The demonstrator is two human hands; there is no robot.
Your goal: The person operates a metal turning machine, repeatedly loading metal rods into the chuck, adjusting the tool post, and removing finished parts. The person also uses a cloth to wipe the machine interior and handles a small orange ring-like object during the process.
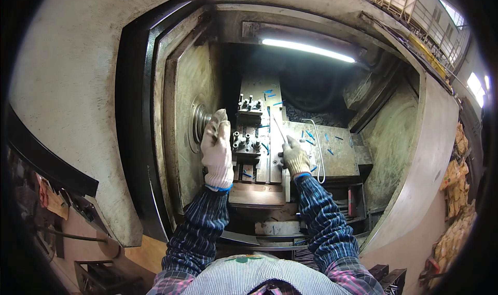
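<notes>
My left hand, in a white knit glove, is raised beside the round spindle nose in the machine's left wall. Its fingers are stretched upward; whether they touch the spindle is hidden behind the hand. My right hand, gloved too, is closed around a thin metal rod that points up and away over the slide. Between my hands stand two bolted tool blocks, a far one and a near one, on the slotted metal slide.
Blue metal chips lie scattered over the slide and the plate to its right. A bent metal rod rests on that plate. A tube lamp glows overhead. The enclosure's door edge stands at left, its right wall opposite.
</notes>
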